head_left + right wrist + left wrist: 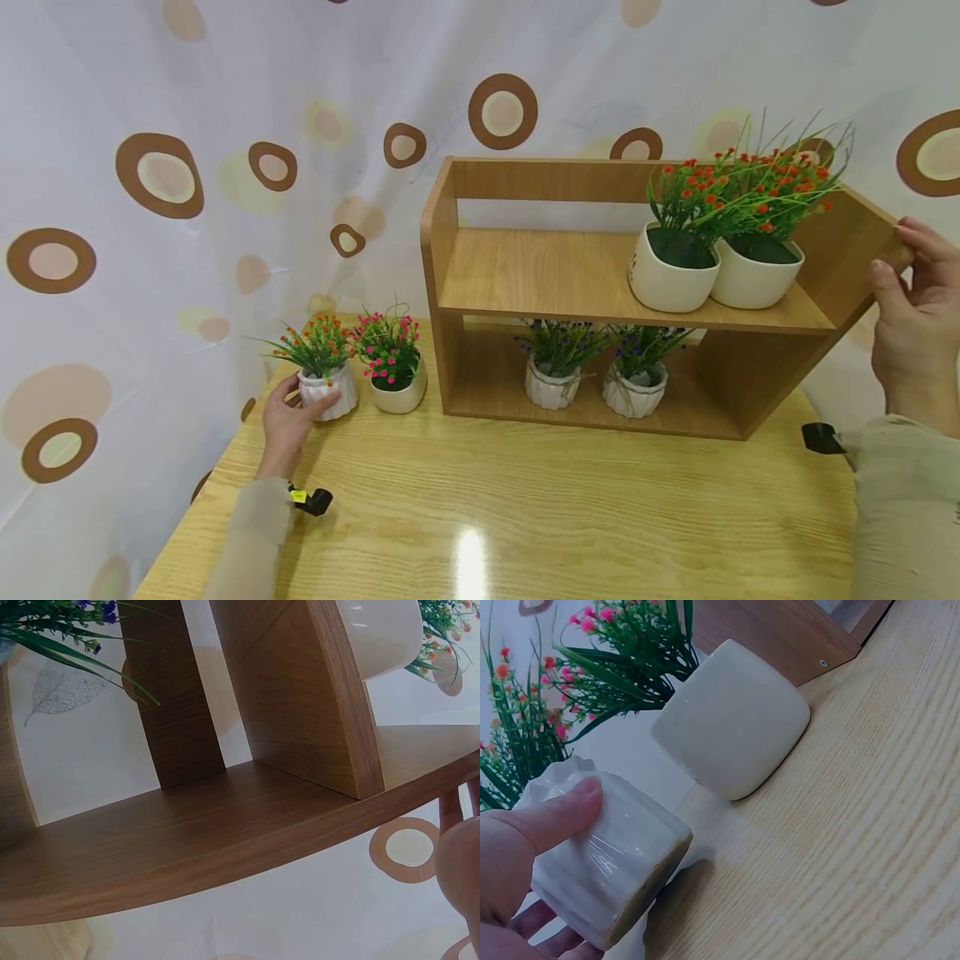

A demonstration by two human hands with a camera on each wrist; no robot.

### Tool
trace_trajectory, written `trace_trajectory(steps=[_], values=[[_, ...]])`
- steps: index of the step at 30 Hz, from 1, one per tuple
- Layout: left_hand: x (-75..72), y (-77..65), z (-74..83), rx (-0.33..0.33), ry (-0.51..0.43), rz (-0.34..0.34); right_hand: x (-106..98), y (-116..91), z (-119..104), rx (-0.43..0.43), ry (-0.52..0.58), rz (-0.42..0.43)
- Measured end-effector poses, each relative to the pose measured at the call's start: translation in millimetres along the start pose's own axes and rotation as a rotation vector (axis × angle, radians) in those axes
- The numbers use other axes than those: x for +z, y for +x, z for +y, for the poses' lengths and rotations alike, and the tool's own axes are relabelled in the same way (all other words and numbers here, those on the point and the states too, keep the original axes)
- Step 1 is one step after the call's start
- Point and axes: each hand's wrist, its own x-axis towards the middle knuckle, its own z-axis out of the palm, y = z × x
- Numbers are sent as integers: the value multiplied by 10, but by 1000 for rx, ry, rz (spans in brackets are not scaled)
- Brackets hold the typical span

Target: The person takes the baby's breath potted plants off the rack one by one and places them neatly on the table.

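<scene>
My left hand [288, 417] grips a white fluted flower pot [327, 395] with orange flowers, thumb across its front. In the left wrist view the base of this pot [611, 855] is lifted off the table, with a shadow under it. Beside it a smooth cream pot [400, 393] of pink flowers stands on the table, left of a two-tier wooden shelf [525, 267]. My right hand [921, 312] pinches the upper edge of the shelf's right side panel, thumb inside. In the right wrist view my right hand [459, 855] is only partly visible, at the panel's edge.
Two cream pots [673, 271] with red-orange flowers stand on the upper tier's right. On the lower tier are two white pots [553, 385] with purple flowers and twine. The shelf stands at the back of the wooden table [525, 500], before a patterned curtain [262, 83].
</scene>
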Motion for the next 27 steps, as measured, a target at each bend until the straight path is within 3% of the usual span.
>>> trace_trajectory(steps=[7, 18, 27], values=[[-2, 50, 34, 6, 69, -24, -8, 12, -9, 15, -30, 9], [23, 108, -26, 24, 74, -24, 2, 0, 6, -38, -33, -3], [34, 139, -52, 20, 37, -5, -7, 12, 13, -19, -28, 1]])
